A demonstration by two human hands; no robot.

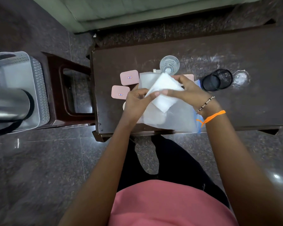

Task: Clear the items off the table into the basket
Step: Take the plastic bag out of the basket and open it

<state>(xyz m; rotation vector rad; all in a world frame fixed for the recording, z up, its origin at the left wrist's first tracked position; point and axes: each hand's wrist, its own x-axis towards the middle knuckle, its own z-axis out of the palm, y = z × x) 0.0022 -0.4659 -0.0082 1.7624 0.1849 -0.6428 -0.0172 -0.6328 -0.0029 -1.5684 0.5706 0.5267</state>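
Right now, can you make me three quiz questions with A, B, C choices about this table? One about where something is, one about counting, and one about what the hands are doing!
1. Where is the glass?
A. On the table, beyond the hands
B. In the basket
C. On the floor

2. How many pink lidded boxes lie together left of the plastic bag?
A. One
B. Two
C. Five

3. What are the hands doing?
A. Resting flat on the table
B. Lifting the mesh pen cup
C. Holding a folded white tissue

Answers:
1 A: it stands on the table past the left hand and right hand.
2 B: one pink box and another.
3 C: both hands' fingers pinch the white tissue above the plastic bag.
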